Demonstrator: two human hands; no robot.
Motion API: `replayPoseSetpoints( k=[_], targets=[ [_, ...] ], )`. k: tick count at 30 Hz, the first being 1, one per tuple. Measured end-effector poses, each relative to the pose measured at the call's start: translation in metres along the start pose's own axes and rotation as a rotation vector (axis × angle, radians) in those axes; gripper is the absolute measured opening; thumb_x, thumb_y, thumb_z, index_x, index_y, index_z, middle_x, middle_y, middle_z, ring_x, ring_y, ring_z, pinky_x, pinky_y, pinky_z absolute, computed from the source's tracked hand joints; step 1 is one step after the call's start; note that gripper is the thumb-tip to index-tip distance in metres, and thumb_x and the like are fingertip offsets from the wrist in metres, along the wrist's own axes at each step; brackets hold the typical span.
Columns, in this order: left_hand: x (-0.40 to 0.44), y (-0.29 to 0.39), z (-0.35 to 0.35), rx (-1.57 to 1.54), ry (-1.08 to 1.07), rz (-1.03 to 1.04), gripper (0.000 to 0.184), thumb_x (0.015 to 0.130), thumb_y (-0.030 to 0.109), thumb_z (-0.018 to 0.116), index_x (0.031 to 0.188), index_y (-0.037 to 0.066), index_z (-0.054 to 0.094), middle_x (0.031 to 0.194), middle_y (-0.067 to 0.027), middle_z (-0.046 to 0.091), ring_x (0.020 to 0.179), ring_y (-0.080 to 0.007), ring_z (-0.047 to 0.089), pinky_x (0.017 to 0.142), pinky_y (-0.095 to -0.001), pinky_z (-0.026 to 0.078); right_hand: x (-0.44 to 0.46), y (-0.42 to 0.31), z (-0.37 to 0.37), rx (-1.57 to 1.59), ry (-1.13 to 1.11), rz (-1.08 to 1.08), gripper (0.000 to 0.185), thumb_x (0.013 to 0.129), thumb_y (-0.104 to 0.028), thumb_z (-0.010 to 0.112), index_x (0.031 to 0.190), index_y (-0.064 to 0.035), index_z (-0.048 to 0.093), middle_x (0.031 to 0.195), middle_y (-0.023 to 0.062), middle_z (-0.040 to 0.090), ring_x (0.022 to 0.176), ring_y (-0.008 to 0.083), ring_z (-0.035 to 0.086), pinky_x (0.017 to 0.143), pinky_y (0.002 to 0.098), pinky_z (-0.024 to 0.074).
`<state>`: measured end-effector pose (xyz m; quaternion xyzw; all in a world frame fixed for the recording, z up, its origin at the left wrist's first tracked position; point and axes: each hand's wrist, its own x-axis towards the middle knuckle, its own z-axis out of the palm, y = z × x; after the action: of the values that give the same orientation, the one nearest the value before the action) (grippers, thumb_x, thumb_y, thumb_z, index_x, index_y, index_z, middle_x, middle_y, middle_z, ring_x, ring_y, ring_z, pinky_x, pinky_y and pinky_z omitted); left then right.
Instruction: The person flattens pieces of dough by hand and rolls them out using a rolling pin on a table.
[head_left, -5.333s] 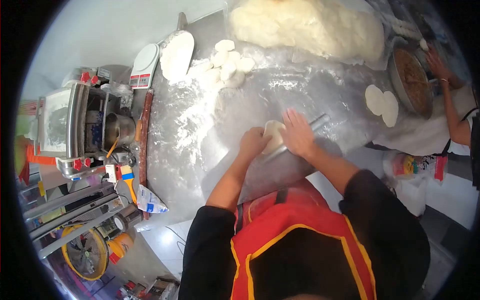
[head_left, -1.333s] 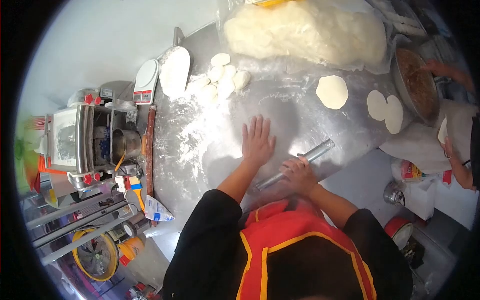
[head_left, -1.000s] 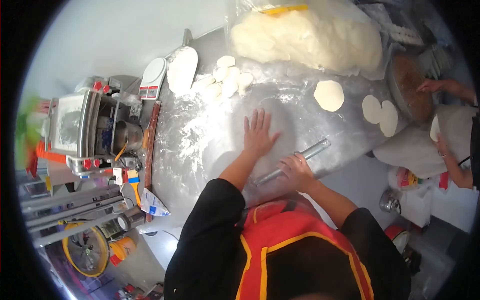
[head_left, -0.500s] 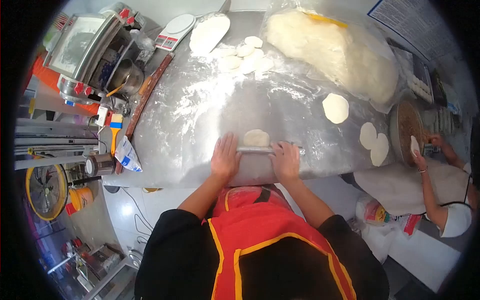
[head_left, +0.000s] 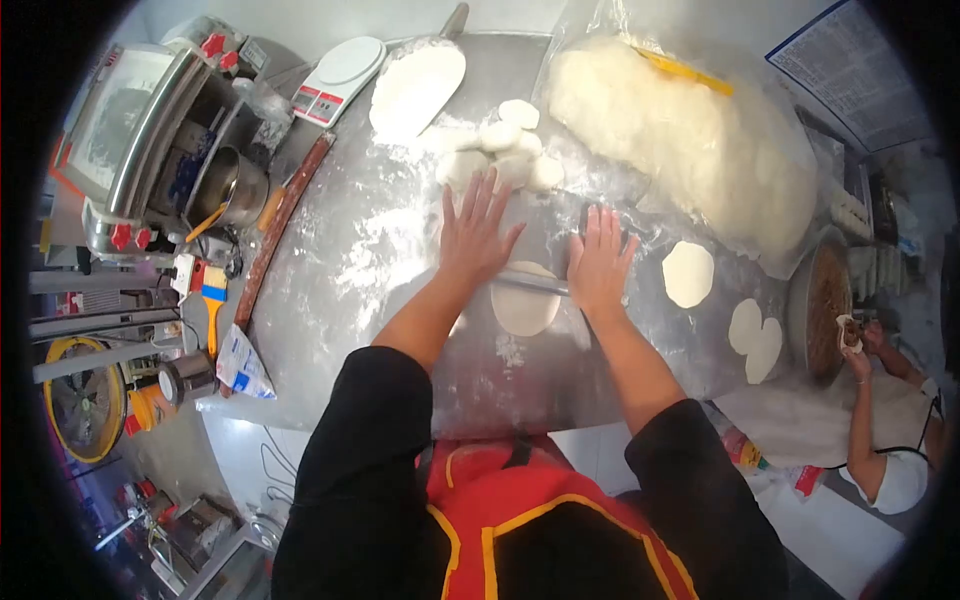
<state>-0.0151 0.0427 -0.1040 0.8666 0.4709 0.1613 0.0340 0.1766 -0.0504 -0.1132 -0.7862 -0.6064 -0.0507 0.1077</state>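
Rolling pin (head_left: pixel 530 283), grey, head view: lying across a flat dough round (head_left: pixel 525 314) on the floury bench (head_left: pixel 340 335), with left hand (head_left: pixel 472 240) and right hand (head_left: pixel 599 268) laid over its ends, fingers (head_left: pixel 485 198) straight and parted. Kitchen scale (head_left: pixel 342 72), red-panelled; wall sheet (head_left: pixel 850 75) and blue-and-white packet (head_left: pixel 243 364), printed, lettering too small to read.

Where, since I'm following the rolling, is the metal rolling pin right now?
In the head view, the rolling pin lies just right of centre, across a dough round, its bare stretch showing between the left hand and the right hand.
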Motion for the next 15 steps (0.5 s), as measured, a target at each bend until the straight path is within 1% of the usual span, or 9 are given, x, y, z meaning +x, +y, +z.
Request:
replayPoseSetpoints(
  k=[3,4,6,7,9,11,13,15],
  targets=[
    [0.026,-0.005,0.010,-0.001,0.077,-0.024,0.065,0.099,0.046,0.038,0.152,0.011,0.026,0.159,-0.0123,0.023,0.149,-0.0278,0.015,0.119,-0.0561,0.003,0.034,0.004,0.005,-0.046,0.091,0.019,0.059,0.097,-0.033,0.049,0.148,-0.0069,0.033,0.154,0.0136,0.033,0.144,0.0292,0.027,0.115,0.0585,0.0155],
    [0.033,-0.008,0.012,0.000,0.104,-0.039,0.065,0.099,0.046,0.038,0.152,0.011,0.026,0.159,-0.0124,0.023,0.149,-0.0274,0.015,0.119,-0.0557,0.003,0.038,0.004,0.004,-0.016,0.098,-0.003,0.058,0.097,-0.031,0.050,0.148,-0.0067,0.034,0.153,0.0148,0.034,0.143,0.0296,0.029,0.115,0.0577,0.0166],
    [0.026,-0.010,0.012,-0.024,0.090,-0.020,0.065,0.099,0.045,0.039,0.152,0.010,0.026,0.159,-0.0130,0.023,0.149,-0.0268,0.015,0.119,-0.0543,0.003,0.028,0.002,0.001,0.047,0.095,-0.044,0.056,0.097,-0.026,0.051,0.147,-0.0062,0.034,0.151,0.0170,0.037,0.141,0.0305,0.032,0.115,0.0561,0.0188],
    [0.014,-0.007,0.011,-0.040,0.074,-0.014,0.065,0.099,0.045,0.039,0.152,0.010,0.026,0.159,-0.0132,0.023,0.149,-0.0265,0.016,0.120,-0.0536,0.003,0.012,0.000,-0.001,0.062,0.066,-0.060,0.058,0.096,-0.027,0.053,0.147,-0.0056,0.034,0.151,0.0169,0.036,0.142,0.0308,0.032,0.115,0.0553,0.0192],
    [-0.028,0.003,-0.009,-0.033,-0.085,-0.051,0.068,0.098,0.045,0.041,0.152,0.007,0.025,0.159,-0.0141,0.023,0.149,-0.0268,0.016,0.120,-0.0521,0.005,-0.033,-0.003,-0.004,0.088,0.011,-0.090,0.063,0.094,-0.029,0.057,0.147,-0.0042,0.034,0.152,0.0168,0.035,0.142,0.0313,0.030,0.116,0.0536,0.0200],
    [-0.087,0.009,-0.013,-0.013,-0.117,-0.001,0.070,0.096,0.045,0.047,0.148,0.001,0.032,0.156,-0.0162,0.030,0.147,-0.0285,0.020,0.120,-0.0524,0.010,-0.090,-0.008,-0.013,0.164,-0.078,-0.148,0.071,0.088,-0.028,0.063,0.146,-0.0007,0.034,0.151,0.0195,0.036,0.142,0.0331,0.030,0.116,0.0526,0.0215],
    [-0.142,0.020,-0.025,-0.042,-0.281,-0.056,0.073,0.094,0.045,0.050,0.147,-0.002,0.032,0.155,-0.0198,0.030,0.146,-0.0326,0.023,0.118,-0.0537,0.014,-0.136,-0.014,-0.028,0.212,-0.136,-0.135,0.074,0.083,-0.026,0.067,0.144,0.0017,0.036,0.148,0.0215,0.039,0.141,0.0349,0.032,0.116,0.0528,0.0227],
    [-0.200,0.028,-0.028,-0.120,-0.194,-0.028,0.071,0.094,0.043,0.052,0.145,-0.004,0.034,0.153,-0.0219,0.033,0.143,-0.0359,0.028,0.117,-0.0533,0.018,-0.180,-0.014,-0.033,0.269,-0.104,-0.168,0.072,0.082,-0.024,0.068,0.142,0.0021,0.038,0.147,0.0206,0.041,0.140,0.0346,0.033,0.117,0.0520,0.0216]
  ],
)
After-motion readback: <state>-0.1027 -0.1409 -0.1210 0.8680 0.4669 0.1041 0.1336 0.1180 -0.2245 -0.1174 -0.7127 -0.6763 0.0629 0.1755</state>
